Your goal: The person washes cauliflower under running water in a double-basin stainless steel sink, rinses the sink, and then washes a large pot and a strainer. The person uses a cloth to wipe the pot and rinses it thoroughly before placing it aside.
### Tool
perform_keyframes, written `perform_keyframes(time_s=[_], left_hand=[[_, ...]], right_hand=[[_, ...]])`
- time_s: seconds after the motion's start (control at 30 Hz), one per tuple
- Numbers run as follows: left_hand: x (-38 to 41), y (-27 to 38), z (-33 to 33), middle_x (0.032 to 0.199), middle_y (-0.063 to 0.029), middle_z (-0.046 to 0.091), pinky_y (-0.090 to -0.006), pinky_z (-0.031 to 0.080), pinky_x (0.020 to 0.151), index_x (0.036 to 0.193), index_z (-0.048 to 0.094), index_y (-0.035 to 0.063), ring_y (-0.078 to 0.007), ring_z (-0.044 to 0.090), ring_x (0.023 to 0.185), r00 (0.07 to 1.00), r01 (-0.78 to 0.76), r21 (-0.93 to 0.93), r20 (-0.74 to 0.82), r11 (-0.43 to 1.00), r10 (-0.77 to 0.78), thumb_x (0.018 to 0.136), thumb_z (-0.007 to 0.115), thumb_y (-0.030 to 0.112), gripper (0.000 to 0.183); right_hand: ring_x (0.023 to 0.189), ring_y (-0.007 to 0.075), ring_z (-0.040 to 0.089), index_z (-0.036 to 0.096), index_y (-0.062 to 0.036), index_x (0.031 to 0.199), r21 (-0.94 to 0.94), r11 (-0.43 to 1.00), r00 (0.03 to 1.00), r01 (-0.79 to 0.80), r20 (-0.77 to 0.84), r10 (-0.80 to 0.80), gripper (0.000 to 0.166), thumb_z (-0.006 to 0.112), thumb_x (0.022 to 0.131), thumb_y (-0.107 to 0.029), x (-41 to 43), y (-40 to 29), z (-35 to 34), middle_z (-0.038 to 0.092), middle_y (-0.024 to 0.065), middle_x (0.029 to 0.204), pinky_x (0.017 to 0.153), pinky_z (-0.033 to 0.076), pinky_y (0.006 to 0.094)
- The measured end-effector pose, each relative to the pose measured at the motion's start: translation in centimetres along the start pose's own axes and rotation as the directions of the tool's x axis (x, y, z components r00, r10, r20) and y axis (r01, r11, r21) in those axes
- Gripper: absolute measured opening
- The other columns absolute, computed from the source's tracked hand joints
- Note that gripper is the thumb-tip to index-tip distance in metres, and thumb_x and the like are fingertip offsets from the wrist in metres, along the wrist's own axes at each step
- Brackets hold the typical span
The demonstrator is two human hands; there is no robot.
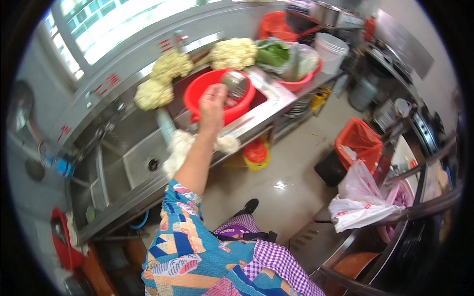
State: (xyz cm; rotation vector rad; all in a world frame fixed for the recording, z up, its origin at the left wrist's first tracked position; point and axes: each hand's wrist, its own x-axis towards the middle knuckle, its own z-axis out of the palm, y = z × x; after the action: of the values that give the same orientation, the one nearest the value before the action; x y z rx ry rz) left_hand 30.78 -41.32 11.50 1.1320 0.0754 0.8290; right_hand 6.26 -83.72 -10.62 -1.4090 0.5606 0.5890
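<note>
My left hand [213, 100] reaches over a red plastic basin [190, 92] at the sink counter. Its fingers are closed at the edge of a round, shiny metal utensil [235, 84], blurred, whose exact kind I cannot tell. Something small and pinkish lies below it in the basin, partly hidden. Cauliflower heads [232, 53] sit behind the basin, with more cauliflower [154, 94] to its left. White cloths or gloves [179, 148] lie on the counter edge near my forearm, partly covered by it. My right hand is out of view.
Left of the basin is a stainless steel sink [135, 159]. Leafy greens in plastic bags [273, 53] and a white bucket [330, 53] stand to the right. A bin with a red liner [357, 142] is on the floor; a white plastic bag [357, 207] hangs by a rack.
</note>
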Motion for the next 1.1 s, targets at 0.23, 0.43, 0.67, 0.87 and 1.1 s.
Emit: perform_keyframes(time_s=[0.23, 0.43, 0.67, 0.87, 1.1], left_hand=[[-0.9, 7.2, -38.0, 0.071, -0.0044, 0.065, -0.0288, 0.047, 0.061, 0.091, 0.066, 0.0042, -0.014, 0.06, 0.065, 0.864, 0.307, 0.782, -0.468, 0.542, 0.186, 0.089, 0.056, 0.018, 0.017], [-6.4, 1.4, -52.1, 0.105, -0.0174, 0.066, -0.04, 0.052, 0.084, 0.096, 0.07, 0.0065, -0.0354, 0.063, 0.1, 0.792, 0.357, 0.796, -0.535, -0.488, -0.294, 0.074, 0.064, 0.009, 0.023], [-8.2, -6.4, -59.1, 0.108, -0.0187, 0.065, -0.0419, 0.051, 0.085, 0.109, 0.064, 0.0043, -0.0373, 0.062, 0.101, 0.743, 0.148, 0.888, -0.39, -0.434, -0.544, 0.074, 0.064, 0.014, 0.036], [-9.4, -6.8, -60.6, 0.111, -0.0195, 0.064, -0.0427, 0.05, 0.086, 0.117, 0.058, 0.0033, -0.0384, 0.06, 0.103, 0.722, -0.222, 0.954, 0.024, -0.199, -0.691, 0.076, 0.062, 0.017, 0.043], [-1.4, -0.6, -46.1, 0.116, -0.0121, 0.062, -0.0334, 0.047, 0.089, 0.121, 0.057, 0.0006, -0.0228, 0.06, 0.103, 0.935, -0.183, 0.925, 0.268, 0.332, -0.231, 0.086, 0.059, 0.004, 0.036]], right_hand=[[0.112, 0.0243, 0.049, 0.054, -0.0122, 0.126, -0.043, 0.999, 0.999, -0.01, -0.031, 0.009, 0.048, 0.061, 0.083, -0.032, -2.4, 1.6, 1.7, 0.055, 0.0048, 0.123, 0.088, 0.042, 0.0474], [0.114, 0.0253, 0.047, 0.054, -0.0132, 0.127, 0.048, 0.999, 0.966, -0.024, -0.256, 0.036, 0.05, 0.062, 0.082, -0.034, -5.0, 2.2, 1.8, 0.053, 0.0045, 0.126, 0.089, 0.041, 0.0494], [0.117, 0.0265, 0.045, 0.053, -0.0143, 0.129, 0.188, 0.981, 0.841, 0.042, -0.537, 0.067, 0.053, 0.062, 0.081, -0.036, -7.5, 1.9, -3.8, 0.051, 0.0041, 0.129, 0.09, 0.04, 0.0517], [0.119, 0.0275, 0.043, 0.052, -0.0153, 0.13, 0.397, 0.868, 0.667, 0.299, -0.737, 0.108, 0.056, 0.063, 0.08, -0.038, -17.1, 5.5, -23.7, 0.05, 0.0037, 0.132, 0.09, 0.039, 0.0536], [0.126, 0.0387, 0.025, 0.043, -0.0226, 0.133, 0.373, 0.771, 0.428, 0.516, -0.892, 0.145, 0.072, 0.068, 0.069, -0.043, -22.7, 8.1, -31.8, 0.029, 0.0056, 0.144, 0.089, 0.032, 0.067]])
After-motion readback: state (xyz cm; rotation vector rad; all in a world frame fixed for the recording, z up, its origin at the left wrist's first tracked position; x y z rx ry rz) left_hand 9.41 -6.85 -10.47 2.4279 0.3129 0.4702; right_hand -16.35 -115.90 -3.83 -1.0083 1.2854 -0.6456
